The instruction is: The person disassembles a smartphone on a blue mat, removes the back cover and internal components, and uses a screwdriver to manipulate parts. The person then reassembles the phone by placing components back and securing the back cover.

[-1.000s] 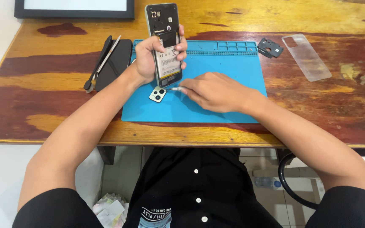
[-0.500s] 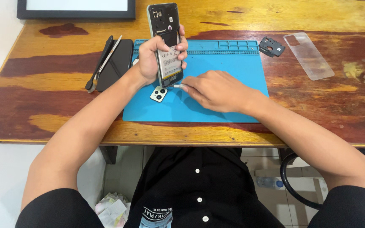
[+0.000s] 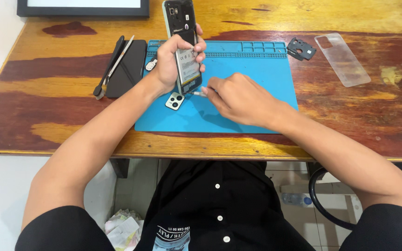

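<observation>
1. Opened phone (image 3: 185,46), back cover off, stands upright over the blue mat (image 3: 257,111), clamped in the left hand (image 3: 173,62).
2. Right hand (image 3: 240,97) pinches a small tool (image 3: 198,93) at the phone's lower edge.
3. Camera bezel (image 3: 175,101) lies on the mat, just below the phone.

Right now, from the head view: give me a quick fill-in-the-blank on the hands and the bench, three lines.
1. The left hand holds the opened black smartphone ____ over the blue silicone work mat.
2. The right hand puts a thin tool's tip at the phone's ____ edge.
3. The clear plastic phone case lies on the ____ table, off the mat.

Missing words: upright; bottom; wooden
</observation>
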